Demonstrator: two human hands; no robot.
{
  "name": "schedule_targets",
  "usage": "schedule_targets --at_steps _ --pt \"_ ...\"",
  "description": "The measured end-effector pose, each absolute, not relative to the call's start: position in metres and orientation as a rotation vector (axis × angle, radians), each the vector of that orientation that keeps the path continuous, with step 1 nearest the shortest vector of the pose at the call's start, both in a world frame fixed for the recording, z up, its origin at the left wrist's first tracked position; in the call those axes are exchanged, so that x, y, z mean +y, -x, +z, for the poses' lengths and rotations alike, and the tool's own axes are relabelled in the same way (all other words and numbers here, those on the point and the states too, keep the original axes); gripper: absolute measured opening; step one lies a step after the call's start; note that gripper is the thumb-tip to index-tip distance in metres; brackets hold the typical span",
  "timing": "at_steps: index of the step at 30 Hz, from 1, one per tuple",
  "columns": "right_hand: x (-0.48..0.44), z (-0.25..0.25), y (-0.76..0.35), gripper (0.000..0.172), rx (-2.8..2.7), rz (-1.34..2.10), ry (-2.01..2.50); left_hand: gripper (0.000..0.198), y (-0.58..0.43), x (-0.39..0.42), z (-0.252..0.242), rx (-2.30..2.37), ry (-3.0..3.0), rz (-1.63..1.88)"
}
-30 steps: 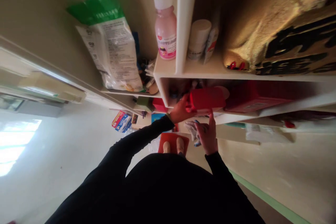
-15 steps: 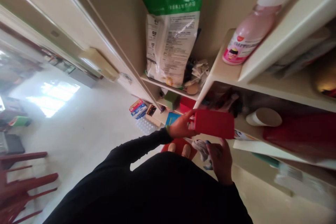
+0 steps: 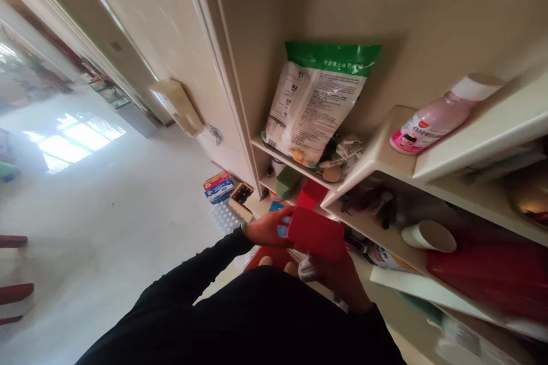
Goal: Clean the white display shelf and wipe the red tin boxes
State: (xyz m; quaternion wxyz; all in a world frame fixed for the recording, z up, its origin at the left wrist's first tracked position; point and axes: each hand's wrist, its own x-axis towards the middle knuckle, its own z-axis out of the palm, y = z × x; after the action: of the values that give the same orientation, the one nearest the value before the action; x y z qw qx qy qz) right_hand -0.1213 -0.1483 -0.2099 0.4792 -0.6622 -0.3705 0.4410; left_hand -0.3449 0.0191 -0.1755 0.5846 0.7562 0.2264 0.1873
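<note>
- Left hand [image 3: 269, 230]: fingers wrapped on the left end of a red box [image 3: 319, 232], gripping it. Blue-and-white patch shows at that end, between the fingers.
- Right hand [image 3: 342, 279]: just under the box's lower right side. Fingertips hidden behind the box; can't tell if they grip it or only touch.
- Red box position: held in front of the body, off the shelves, by the front edge of the white shelving unit [image 3: 385, 165]. Broad plain face to camera, tilted.
- Both sleeves black, down to the wrists.
- Upper left compartment: white printed bag [image 3: 319, 111] with green top band, leaning on the back panel; small clutter [image 3: 347, 151] at its lower right.
- Right of that: pink bottle [image 3: 422, 132] with white cap, standing on the shelf ledge.
- Compartment below bottle: white cup [image 3: 429, 236] on its side, next to a large red item [image 3: 492, 268], type unclear.
- Below the bag: green box [image 3: 288, 181], with a red item [image 3: 311, 193] beside it.
- Floor, left of shelving: red-and-blue carton [image 3: 218, 186], clear dimpled tray [image 3: 225, 218] just below it.
- Feet on a red surface, partly hidden by the body.
</note>
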Motion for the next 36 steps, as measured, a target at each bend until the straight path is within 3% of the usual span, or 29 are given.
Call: schedule_targets --at_steps 4,9,11,19,27,36 --pt "-0.143 -0.187 0.117 0.067 -0.946 1.085 1.603 0.109 0.346 0.03 -0.159 0.461 -1.76 0.488" --pt "-0.135 -0.167 0.12 0.104 -0.89 1.071 1.621 0.108 0.352 0.047 -0.124 0.517 -1.773 0.648" --pt "-0.131 -0.164 0.123 0.11 -0.902 1.002 1.606 0.104 0.356 0.051 -0.107 0.555 -1.774 0.771" --pt "-0.135 -0.179 0.127 0.1 -0.924 0.917 1.545 0.093 0.334 0.063 -0.052 0.667 -1.749 1.266" --pt "-0.145 -0.203 0.119 0.092 -0.916 0.881 1.519 0.09 0.271 0.087 -0.029 0.764 -1.642 1.582" --pt "-0.156 -0.192 0.117 0.103 -0.815 0.935 1.604 0.094 0.202 0.09 -0.025 1.086 -1.693 1.635"
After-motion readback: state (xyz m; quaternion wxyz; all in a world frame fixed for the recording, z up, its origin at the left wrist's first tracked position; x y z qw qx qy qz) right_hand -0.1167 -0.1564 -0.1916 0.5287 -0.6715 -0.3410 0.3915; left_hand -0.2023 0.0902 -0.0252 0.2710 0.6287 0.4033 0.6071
